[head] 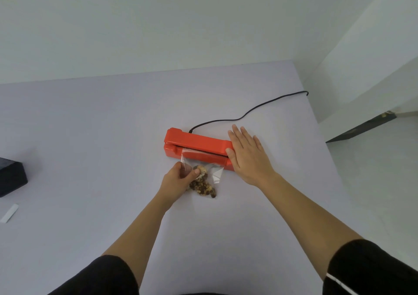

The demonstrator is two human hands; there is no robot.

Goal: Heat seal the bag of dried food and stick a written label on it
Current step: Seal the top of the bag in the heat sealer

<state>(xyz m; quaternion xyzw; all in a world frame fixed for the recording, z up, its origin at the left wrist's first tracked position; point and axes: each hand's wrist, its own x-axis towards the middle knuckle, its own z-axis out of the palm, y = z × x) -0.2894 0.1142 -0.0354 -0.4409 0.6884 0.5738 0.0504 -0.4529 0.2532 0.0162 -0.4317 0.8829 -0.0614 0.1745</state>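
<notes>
The right hand lay flat, fingers straight, on the right end of the red heat sealer on the counter. The left hand pinched the clear bag of dried food just in front of the sealer, its mouth tucked between the sealer's bars.

Pale lilac table with far edge against plain white back wall. White side wall at right, apart from table. Light floor between them, dark strip at wall foot. Soft, even light, faint shadows.
</notes>
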